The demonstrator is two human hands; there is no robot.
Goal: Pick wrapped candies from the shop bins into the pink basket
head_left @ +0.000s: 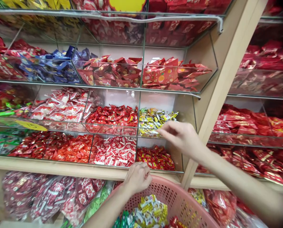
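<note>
My left hand (138, 178) is closed on the back rim of a pink perforated plastic basket (179, 197). In the basket lie yellow-and-white wrapped candies (153, 210), green-wrapped ones (124, 220) and some red ones (176, 222). My right hand (183, 136), slightly blurred, is at the front of a shelf bin of small yellow-and-white candies (153, 118). Its fingers are pinched together; whatever they may hold is hidden. Below that bin, red-and-gold candies (155, 158) fill another compartment.
Clear dividers split the shelves into bins of red candies (115, 117), blue packets (53, 66) and orange-printed packets (165, 74). A wooden upright (218, 82) stands right of my right hand. Bagged candy (24, 193) sits under the wooden ledge (84, 169).
</note>
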